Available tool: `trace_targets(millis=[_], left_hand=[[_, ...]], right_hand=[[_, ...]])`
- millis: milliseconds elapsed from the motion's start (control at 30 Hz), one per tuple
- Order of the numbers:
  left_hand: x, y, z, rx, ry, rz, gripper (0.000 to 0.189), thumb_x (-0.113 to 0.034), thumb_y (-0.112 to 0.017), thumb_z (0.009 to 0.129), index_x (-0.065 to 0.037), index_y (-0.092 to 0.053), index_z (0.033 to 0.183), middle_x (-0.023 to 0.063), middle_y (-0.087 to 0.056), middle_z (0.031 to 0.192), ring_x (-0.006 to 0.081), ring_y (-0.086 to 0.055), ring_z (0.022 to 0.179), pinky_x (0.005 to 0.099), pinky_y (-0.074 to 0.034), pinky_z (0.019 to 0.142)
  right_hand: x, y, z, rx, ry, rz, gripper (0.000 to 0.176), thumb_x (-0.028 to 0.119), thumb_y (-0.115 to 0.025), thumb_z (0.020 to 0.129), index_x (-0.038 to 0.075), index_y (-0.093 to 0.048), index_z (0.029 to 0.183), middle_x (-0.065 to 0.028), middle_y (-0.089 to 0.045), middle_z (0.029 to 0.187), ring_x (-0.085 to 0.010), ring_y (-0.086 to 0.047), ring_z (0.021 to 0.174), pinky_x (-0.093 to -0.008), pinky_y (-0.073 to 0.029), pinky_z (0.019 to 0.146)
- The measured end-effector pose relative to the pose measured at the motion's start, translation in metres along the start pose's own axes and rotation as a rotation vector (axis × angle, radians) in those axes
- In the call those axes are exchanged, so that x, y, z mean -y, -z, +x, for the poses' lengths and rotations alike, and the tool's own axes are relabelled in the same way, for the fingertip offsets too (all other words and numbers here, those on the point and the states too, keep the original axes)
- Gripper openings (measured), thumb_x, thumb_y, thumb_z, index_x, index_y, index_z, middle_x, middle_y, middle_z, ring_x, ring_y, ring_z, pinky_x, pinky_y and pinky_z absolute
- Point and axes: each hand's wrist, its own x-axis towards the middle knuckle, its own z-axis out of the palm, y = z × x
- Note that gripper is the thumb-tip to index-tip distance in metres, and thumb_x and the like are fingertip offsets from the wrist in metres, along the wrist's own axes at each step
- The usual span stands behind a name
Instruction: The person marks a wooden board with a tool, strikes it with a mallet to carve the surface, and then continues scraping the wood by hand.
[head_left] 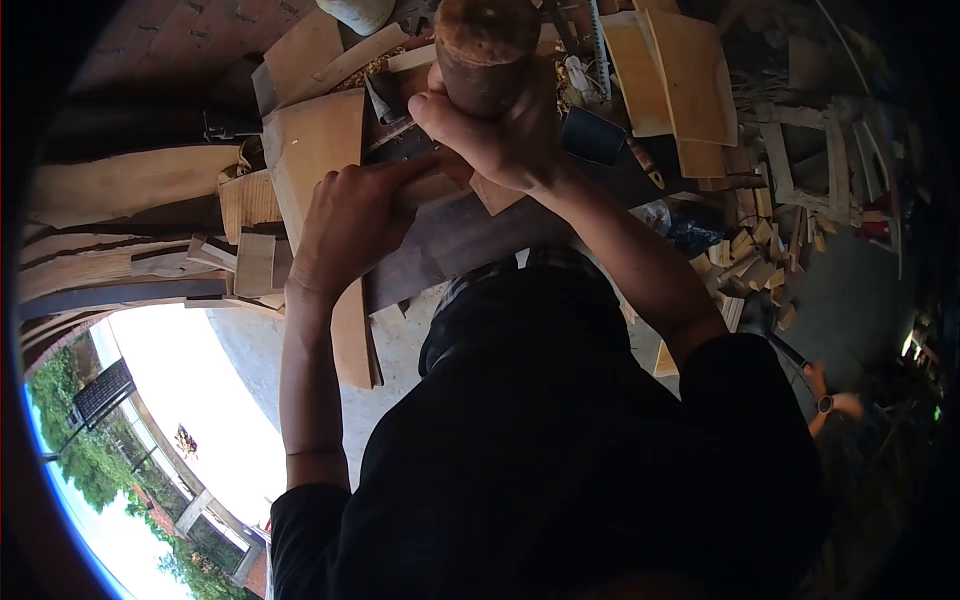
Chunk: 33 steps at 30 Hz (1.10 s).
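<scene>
My right hand (505,140) is closed around a thick, dark wooden mallet (487,50), a cylinder with a worn, lighter end turned up toward me. It is raised over the workbench (450,240). Lower and to the left, my left hand (355,225) is closed, its fingers curled and the index finger stretched along a small piece of wood (437,190) on the bench. The fingertips and the far end of that piece are partly hidden by my right hand. A wooden corner (497,195) shows just under my right wrist.
A wide board (315,150) lies across the bench on the left. Right of my hands are a dark blue block-like object (593,136) and a brush (646,163). Thin panels (690,80) lean at the back right; wood offcuts (750,260) are heaped on the floor near a fan (825,404).
</scene>
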Motion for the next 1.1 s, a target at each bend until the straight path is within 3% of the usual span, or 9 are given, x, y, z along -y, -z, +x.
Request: trace_targets(millis=[367, 567, 600, 700, 800, 867, 933, 1067, 1100], left_hand=[[0.021, 0.015, 0.026, 0.059, 0.109, 0.037, 0.042, -0.019, -0.079, 0.079, -0.007, -0.074, 0.119, 0.0219, -0.073, 0.086, 0.0372, -0.072, 0.083, 0.0436, -0.057, 0.081], [0.020, 0.021, 0.032, 0.096, 0.122, 0.005, 0.039, -0.018, -0.078, 0.080, -0.006, -0.074, 0.117, 0.0222, -0.073, 0.087, 0.0361, -0.073, 0.083, 0.0431, -0.057, 0.079], [0.020, 0.022, 0.034, 0.095, 0.110, 0.010, 0.039, -0.018, -0.078, 0.080, -0.006, -0.074, 0.117, 0.0222, -0.073, 0.087, 0.0361, -0.073, 0.083, 0.0431, -0.057, 0.079], [0.020, 0.020, 0.032, 0.096, 0.112, 0.001, 0.038, -0.018, -0.078, 0.080, -0.007, -0.074, 0.116, 0.0220, -0.074, 0.087, 0.0360, -0.073, 0.083, 0.0430, -0.057, 0.079], [0.023, 0.018, 0.032, 0.087, 0.083, 0.019, 0.038, -0.018, -0.078, 0.080, -0.007, -0.075, 0.116, 0.0207, -0.074, 0.087, 0.0356, -0.073, 0.082, 0.0426, -0.058, 0.079], [0.023, 0.017, 0.031, 0.044, 0.056, 0.069, 0.040, -0.018, -0.080, 0.079, -0.010, -0.075, 0.118, 0.0198, -0.074, 0.086, 0.0346, -0.073, 0.082, 0.0421, -0.058, 0.080], [0.026, 0.018, 0.030, 0.052, 0.047, 0.050, 0.041, -0.018, -0.081, 0.079, -0.012, -0.075, 0.118, 0.0195, -0.074, 0.087, 0.0340, -0.074, 0.083, 0.0417, -0.058, 0.081], [0.022, 0.019, 0.029, 0.098, 0.080, 0.032, 0.031, -0.015, -0.080, 0.082, -0.007, -0.075, 0.111, 0.0170, -0.076, 0.091, 0.0310, -0.075, 0.082, 0.0395, -0.058, 0.076], [0.024, 0.019, 0.026, 0.108, 0.079, 0.040, 0.031, -0.015, -0.080, 0.082, -0.007, -0.075, 0.111, 0.0170, -0.076, 0.091, 0.0310, -0.075, 0.082, 0.0395, -0.058, 0.076]], right_hand=[[-0.006, 0.020, 0.040, 0.001, -0.276, 0.072, 0.028, 0.028, -0.080, 0.088, 0.007, -0.062, 0.083, -0.0002, -0.060, 0.070, -0.0110, -0.060, 0.062, -0.0302, -0.046, 0.055], [0.020, 0.022, 0.075, 0.473, -0.045, 0.272, 0.029, 0.020, -0.073, 0.093, 0.007, -0.060, 0.070, 0.0001, -0.060, 0.062, -0.0091, -0.057, 0.053, -0.0261, -0.044, 0.048], [0.012, 0.005, 0.078, 0.331, 0.256, 0.114, 0.030, 0.016, -0.072, 0.092, 0.008, -0.058, 0.066, 0.0008, -0.058, 0.060, -0.0099, -0.052, 0.050, -0.0287, -0.042, 0.049], [0.022, 0.003, 0.072, 0.386, 0.064, 0.121, 0.027, 0.010, -0.070, 0.088, 0.009, -0.055, 0.066, 0.0013, -0.055, 0.059, -0.0095, -0.046, 0.050, -0.0316, -0.038, 0.050], [0.018, -0.012, 0.063, 0.153, 0.238, 0.132, 0.024, 0.007, -0.068, 0.085, 0.008, -0.054, 0.066, 0.0024, -0.050, 0.058, -0.0087, -0.043, 0.051, -0.0320, -0.034, 0.050], [0.016, -0.014, 0.062, 0.145, 0.138, -0.147, 0.015, 0.017, -0.077, 0.074, 0.004, -0.072, 0.079, -0.0057, -0.071, 0.069, -0.0156, -0.070, 0.067, -0.0335, -0.055, 0.068], [0.018, -0.009, 0.071, 0.049, 0.283, 0.056, 0.023, 0.004, -0.065, 0.084, 0.008, -0.052, 0.065, 0.0019, -0.050, 0.058, -0.0091, -0.043, 0.051, -0.0318, -0.034, 0.050], [0.049, 0.018, 0.091, -0.009, 0.053, 0.262, 0.030, 0.007, -0.064, 0.085, 0.010, -0.047, 0.061, 0.0043, -0.043, 0.052, -0.0058, -0.040, 0.047, -0.0292, -0.032, 0.047], [0.025, 0.017, 0.102, -0.037, 0.388, 0.103, 0.030, 0.007, -0.064, 0.084, 0.010, -0.047, 0.060, 0.0041, -0.042, 0.051, -0.0065, -0.039, 0.046, -0.0296, -0.032, 0.046]])
